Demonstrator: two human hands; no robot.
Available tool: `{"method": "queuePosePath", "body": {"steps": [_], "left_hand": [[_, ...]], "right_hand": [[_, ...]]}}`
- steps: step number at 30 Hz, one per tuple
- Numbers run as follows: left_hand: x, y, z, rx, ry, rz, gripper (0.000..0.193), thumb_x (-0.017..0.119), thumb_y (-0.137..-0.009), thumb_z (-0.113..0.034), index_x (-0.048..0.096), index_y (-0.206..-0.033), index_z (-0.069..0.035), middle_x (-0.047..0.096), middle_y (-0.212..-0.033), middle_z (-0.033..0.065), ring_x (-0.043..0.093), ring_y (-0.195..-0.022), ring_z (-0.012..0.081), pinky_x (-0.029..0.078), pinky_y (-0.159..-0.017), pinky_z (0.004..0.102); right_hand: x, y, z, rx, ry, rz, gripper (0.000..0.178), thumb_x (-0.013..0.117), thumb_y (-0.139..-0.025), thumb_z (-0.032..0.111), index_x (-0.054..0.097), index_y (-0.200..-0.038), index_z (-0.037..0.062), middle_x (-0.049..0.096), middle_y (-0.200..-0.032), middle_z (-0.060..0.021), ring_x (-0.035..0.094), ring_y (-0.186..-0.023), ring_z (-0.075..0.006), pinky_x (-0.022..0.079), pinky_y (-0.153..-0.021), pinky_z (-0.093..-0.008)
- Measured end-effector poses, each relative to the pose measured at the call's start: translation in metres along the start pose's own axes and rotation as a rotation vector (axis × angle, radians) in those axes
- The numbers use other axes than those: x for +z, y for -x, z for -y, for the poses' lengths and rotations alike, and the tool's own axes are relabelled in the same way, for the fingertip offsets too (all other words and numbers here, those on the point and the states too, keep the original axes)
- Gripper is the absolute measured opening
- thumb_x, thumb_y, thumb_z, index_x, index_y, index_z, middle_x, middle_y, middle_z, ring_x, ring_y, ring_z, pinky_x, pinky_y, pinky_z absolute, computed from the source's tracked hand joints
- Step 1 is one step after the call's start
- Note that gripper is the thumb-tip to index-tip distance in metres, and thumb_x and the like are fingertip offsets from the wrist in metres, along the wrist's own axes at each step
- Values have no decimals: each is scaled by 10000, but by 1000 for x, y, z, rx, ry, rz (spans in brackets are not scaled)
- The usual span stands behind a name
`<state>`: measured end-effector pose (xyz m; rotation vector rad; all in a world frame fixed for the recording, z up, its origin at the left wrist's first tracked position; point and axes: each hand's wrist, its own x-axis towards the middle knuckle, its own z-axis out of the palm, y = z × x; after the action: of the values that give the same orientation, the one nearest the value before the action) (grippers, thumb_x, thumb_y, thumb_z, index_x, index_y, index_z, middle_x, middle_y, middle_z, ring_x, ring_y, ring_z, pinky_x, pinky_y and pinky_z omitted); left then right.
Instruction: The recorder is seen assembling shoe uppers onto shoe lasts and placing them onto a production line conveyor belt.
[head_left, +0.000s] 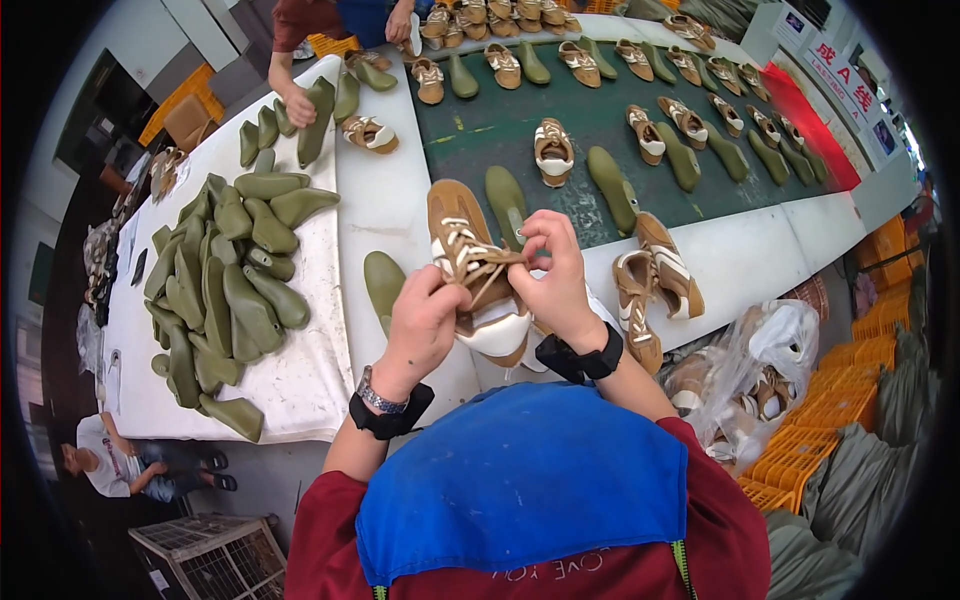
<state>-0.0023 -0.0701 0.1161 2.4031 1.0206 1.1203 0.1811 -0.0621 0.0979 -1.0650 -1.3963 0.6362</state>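
1. A brown-and-white sneaker (488, 300) is in front of the person, toe pointing away and heel toward the body; whether it rests on the white tabletop (380, 195) cannot be told.
2. The fingers of the left hand (425, 322) are pinched on the laces (490, 262), and those of the right hand (560, 280) grip them from the other side, above the shoe's opening.
3. Close around stand several obstacles: a green shoe last (380, 282) just beside the left hand, another last (506, 200) just beyond the sneaker, and a pair of sneakers (668, 262) near the right forearm.
4. Farther left, a heap of green lasts (225, 285) covers much of a white cloth (312, 350); at its far end a co-worker's hand (298, 105) is on an upright last (319, 120).
5. Ahead, a green belt (460, 125) carries rows of sneakers and lasts, with a red strip (815, 140) along its right end.
6. Between heap and belt, the tabletop forms a pale lane running away from the person, a brown sneaker (370, 134) lying near its far end.
7. Past the near right edge, a clear plastic bag (775, 345) holding shoes and orange crates (815, 415) crowd the side; a wire cage (215, 562) stands on the floor at lower left.
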Motion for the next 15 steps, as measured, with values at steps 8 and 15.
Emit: {"method": "queuePosePath", "body": {"steps": [8,15], "left_hand": [[-1,2,7,-160,-83,-195,267,531,-803,31,593,-1050,-50,521,-796,105,515,-750,280,428,-676,369],[3,20,27,-450,-14,-29,358,577,-812,-56,522,-1166,-49,545,-899,144,536,-854,316,442,-746,383]], "right_hand": [[-5,23,32,-322,261,396,354,691,-734,201,570,-1051,100,551,-909,-85,597,-756,-243,499,-640,-315],[10,21,-6,-110,294,727,323,674,-748,219,571,-1015,69,596,-904,-135,603,-769,-314,483,-644,-376]]}}
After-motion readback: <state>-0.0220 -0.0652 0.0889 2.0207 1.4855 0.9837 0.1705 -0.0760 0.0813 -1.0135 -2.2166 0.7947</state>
